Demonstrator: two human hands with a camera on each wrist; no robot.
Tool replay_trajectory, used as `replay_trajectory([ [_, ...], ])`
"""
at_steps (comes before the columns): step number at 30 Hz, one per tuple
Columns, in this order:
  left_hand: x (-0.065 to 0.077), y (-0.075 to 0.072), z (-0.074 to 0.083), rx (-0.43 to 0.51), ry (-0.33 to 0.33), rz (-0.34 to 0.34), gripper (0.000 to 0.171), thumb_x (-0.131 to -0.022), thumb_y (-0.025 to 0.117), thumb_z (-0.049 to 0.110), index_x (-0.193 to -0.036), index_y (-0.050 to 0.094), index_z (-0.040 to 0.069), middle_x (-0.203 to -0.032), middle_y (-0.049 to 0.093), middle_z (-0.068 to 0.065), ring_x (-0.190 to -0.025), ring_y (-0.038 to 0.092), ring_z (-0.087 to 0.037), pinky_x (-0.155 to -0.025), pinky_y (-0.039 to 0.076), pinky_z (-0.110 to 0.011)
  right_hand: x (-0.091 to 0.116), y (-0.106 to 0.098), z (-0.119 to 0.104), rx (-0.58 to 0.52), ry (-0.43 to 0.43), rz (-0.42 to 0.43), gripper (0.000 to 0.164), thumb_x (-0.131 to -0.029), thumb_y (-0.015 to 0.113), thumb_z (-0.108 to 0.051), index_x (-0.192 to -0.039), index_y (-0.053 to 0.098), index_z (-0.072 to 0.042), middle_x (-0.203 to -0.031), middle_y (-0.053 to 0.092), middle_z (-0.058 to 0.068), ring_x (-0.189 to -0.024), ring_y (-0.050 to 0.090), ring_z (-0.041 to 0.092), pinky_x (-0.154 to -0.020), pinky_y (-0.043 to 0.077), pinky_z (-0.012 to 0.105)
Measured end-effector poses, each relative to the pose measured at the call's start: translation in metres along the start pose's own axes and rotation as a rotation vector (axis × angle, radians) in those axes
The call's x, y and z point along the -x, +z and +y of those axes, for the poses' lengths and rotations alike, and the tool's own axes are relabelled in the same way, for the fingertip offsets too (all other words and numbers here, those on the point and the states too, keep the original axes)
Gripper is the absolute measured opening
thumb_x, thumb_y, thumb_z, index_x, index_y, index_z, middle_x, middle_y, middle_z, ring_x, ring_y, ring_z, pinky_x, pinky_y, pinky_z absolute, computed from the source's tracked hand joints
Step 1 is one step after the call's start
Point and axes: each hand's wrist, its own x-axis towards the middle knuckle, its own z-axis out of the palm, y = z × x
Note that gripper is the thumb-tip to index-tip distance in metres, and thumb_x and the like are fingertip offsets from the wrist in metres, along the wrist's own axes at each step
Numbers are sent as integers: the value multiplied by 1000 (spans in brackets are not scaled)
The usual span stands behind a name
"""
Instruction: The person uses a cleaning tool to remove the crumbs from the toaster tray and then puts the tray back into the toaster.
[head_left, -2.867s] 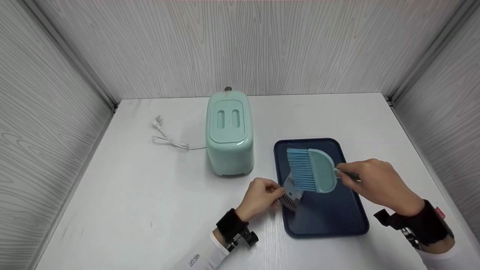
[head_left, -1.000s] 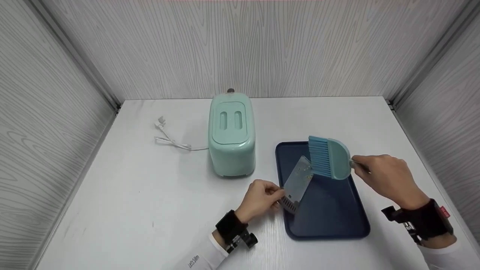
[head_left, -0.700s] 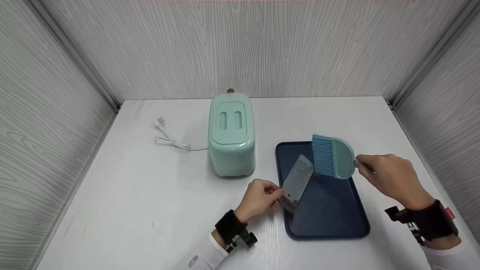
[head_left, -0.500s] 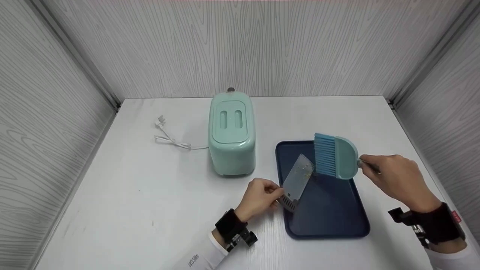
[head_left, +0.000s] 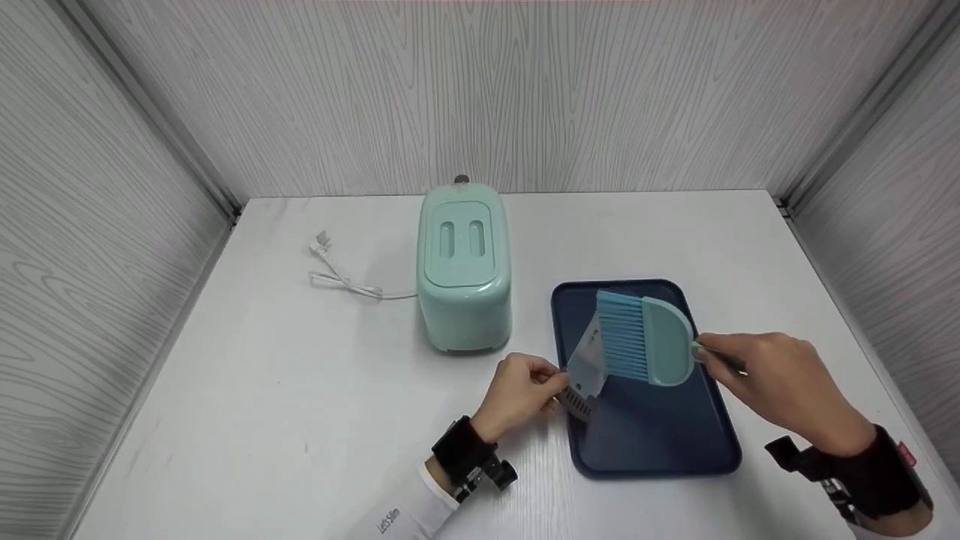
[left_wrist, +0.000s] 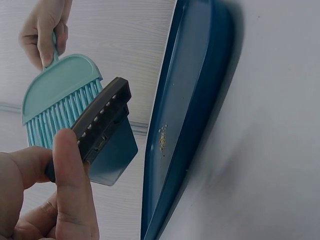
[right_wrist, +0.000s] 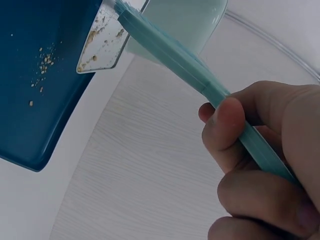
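Note:
My left hand [head_left: 517, 394] pinches the dark slotted end of a toaster crumb tray [head_left: 585, 364], holding it tilted above a navy blue tray [head_left: 667, 450]. A mint green brush [head_left: 667, 341] is gripped by its handle in my right hand [head_left: 780, 386]. Its blue bristles [head_left: 622, 337] lie across the crumb tray's plate and hide much of it in the head view. Brown crumbs [right_wrist: 92, 37] cling near the plate's far end in the right wrist view. More crumbs [left_wrist: 162, 137] lie scattered on the blue tray below.
A mint green toaster [head_left: 461, 300] stands on the white table, left of the blue tray. Its white cord [head_left: 360, 291] and plug [head_left: 320, 244] lie to the toaster's left. Grey wood-grain panels [head_left: 600, 97] enclose the back and sides.
The brush has swept off the plate to the right, then come back left and nearer onto it, covering it again. My left hand and the crumb tray have barely moved.

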Motion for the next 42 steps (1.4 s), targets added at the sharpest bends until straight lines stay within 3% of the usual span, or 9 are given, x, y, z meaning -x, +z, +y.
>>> replay_trajectory([
  [7,0,0,3,-8,-18,-2,16,-90,67,17,-85,75,5,-69,72,-11,-47,61,-7,-48,54,-24,1,0,-14,-16,-58,-15,20,-79,77,-10,-98,75,-15,-75,74,-5,-58,56,-3,-45,37,16],
  [12,-1,0,2,-9,-12,-11,15,-90,67,16,-86,76,4,-71,73,-12,-46,61,-6,-47,54,-24,-1,1,-24,-2,-84,-42,15,-80,77,-10,-90,71,-20,-66,63,-15,-53,44,-8,-44,31,13],
  [18,-1,1,1,-11,19,-19,18,-91,67,17,-89,75,2,-74,73,-19,-53,67,-30,-47,54,-23,-1,4,-30,25,-113,-84,22,-81,76,-11,-76,58,-24,-57,44,-19,-52,33,-7,-44,24,13],
  [22,-1,2,1,1,20,-20,21,-92,65,16,-92,74,-3,-76,72,-25,-58,67,-41,-47,55,-28,-1,4,-30,40,-110,-85,16,-79,77,-11,-81,66,-22,-59,53,-17,-53,37,-8,-44,27,13],
  [24,-1,2,1,-6,17,-13,20,-92,65,15,-91,74,-3,-74,71,-25,-55,67,-36,-47,55,-28,-1,4,-30,43,-104,-91,16,-78,77,-10,-83,67,-21,-60,56,-17,-53,38,-8,-44,27,14],
  [29,0,2,0,-4,8,-11,17,-91,67,16,-86,75,2,-70,72,-17,-46,62,-9,-47,55,-25,-2,4,-27,62,-90,-100,17,-79,76,-9,-80,65,-22,-57,49,-18,-52,36,-7,-43,23,14],
  [31,0,2,0,2,9,-13,16,-91,67,16,-87,75,2,-70,72,-17,-46,61,-7,-48,55,-25,-2,5,-25,74,-86,-96,15,-80,75,-10,-80,65,-21,-57,47,-18,-51,36,-6,-43,22,14],
  [38,1,3,3,19,23,-15,20,-92,65,13,-91,73,-6,-75,70,-28,-57,66,-40,-49,57,-37,-3,6,-19,99,-71,-79,13,-80,74,-8,-82,66,-19,-55,44,-16,-51,32,-4,-43,19,15],
  [42,1,2,2,9,23,-15,19,-91,66,15,-89,74,-2,-74,71,-24,-55,67,-34,-49,57,-33,-3,9,-15,112,-64,-67,15,-81,73,-9,-79,64,-20,-55,44,-15,-51,31,-2,-42,18,15],
])
